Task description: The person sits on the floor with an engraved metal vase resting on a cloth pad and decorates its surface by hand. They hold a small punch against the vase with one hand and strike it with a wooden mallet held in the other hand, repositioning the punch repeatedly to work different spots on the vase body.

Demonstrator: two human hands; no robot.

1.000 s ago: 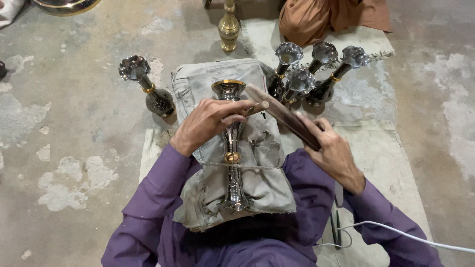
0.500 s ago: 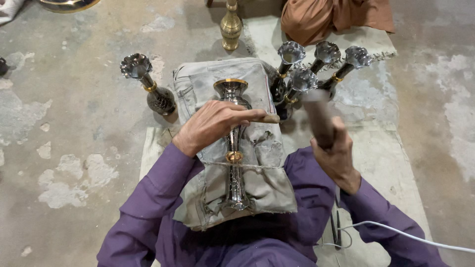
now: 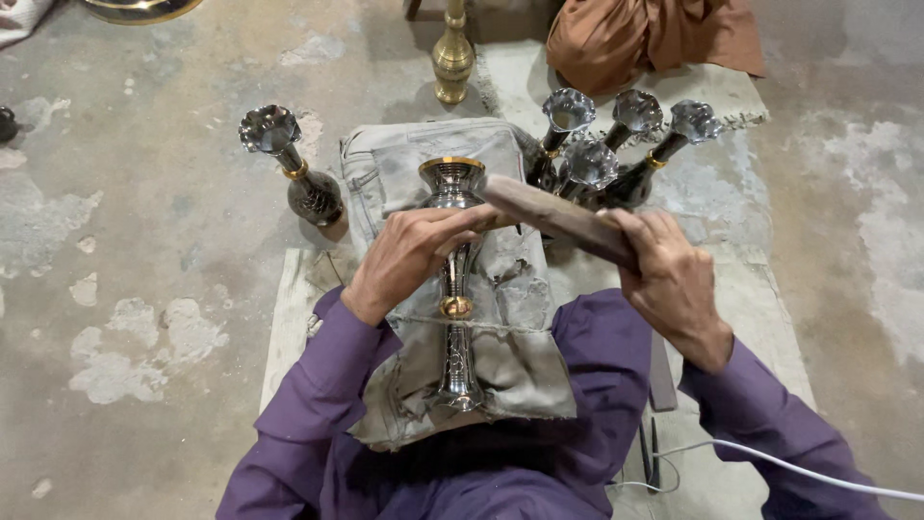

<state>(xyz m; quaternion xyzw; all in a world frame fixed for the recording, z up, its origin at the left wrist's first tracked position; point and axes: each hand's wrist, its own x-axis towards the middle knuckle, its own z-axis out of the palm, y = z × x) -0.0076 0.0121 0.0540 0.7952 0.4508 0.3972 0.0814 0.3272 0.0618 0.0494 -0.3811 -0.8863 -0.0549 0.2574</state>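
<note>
A tall silver vase point(image 3: 454, 289) with brass bands lies lengthwise on a grey cloth point(image 3: 500, 356) over my lap, its flared mouth pointing away from me. My left hand point(image 3: 409, 255) grips the vase's neck just below the mouth. My right hand point(image 3: 669, 279) holds a flat wooden stick point(image 3: 553, 217), whose far end rests against the vase near the rim and my left fingers.
Several finished silver vases point(image 3: 616, 144) stand clustered beyond my right hand; one more vase point(image 3: 294, 164) stands at the left. A brass vase point(image 3: 452, 53) and an orange-brown cloth point(image 3: 654, 34) lie farther back. A white cable point(image 3: 789, 467) runs at lower right. Concrete floor all around.
My right hand had lifted the wooden stick away and upright half a second ago; now it has swung back down against the vase's neck. The left hand keeps its grip.
</note>
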